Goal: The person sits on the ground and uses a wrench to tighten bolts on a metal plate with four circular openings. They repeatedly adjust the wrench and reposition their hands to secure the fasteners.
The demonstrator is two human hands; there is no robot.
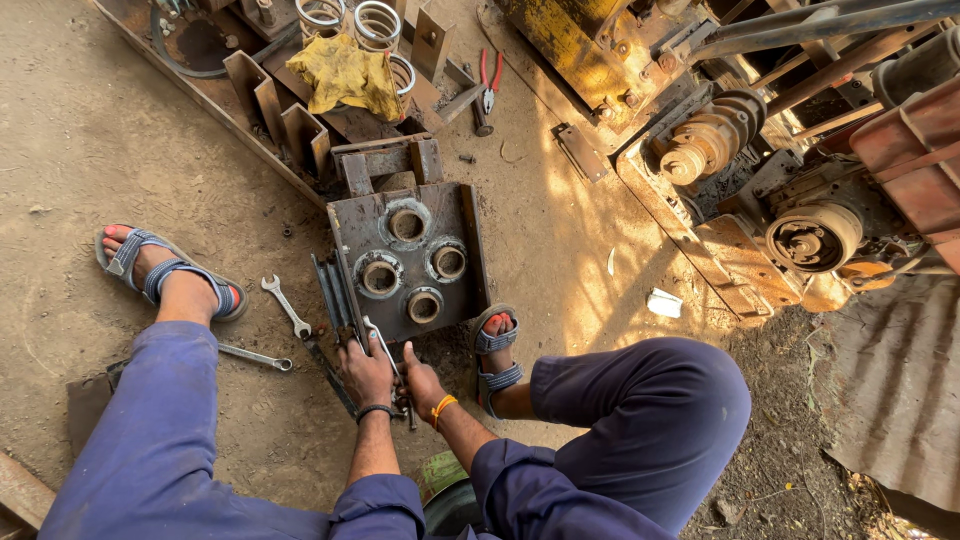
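At the 9 o'clock side a sandalled foot [165, 272] rests on the dirt floor [90, 140]. Just beside it, toward the centre, two loose spanners lie on the ground: one open-ended spanner [286, 306] and one ring spanner [256, 356] nearer to the knee.

In the centre sits the heavy steel block [405, 260], dark and greasy, with four round bored holes, lying tilted on the floor. The left hand [366, 374] is at the block's 6 o'clock edge, clenched around a shiny wrench [378, 340] that points up to the block's lower left corner. The right hand [422, 380], with an orange band on the wrist, touches the same lower edge just beside the left one; I cannot tell if it grips something, because the fingers are hidden.

At 12 o'clock a yellow rag [345, 72] lies over metal parts, and red pliers [489, 80] are near it. At 3 o'clock stands a rusty machine with pulleys [760, 170].

I think the risk is here: if the wrench slips off, the knuckles may hit the block's edge. The other foot [495, 350] touches the block, so a shift of the block could pinch the toes.
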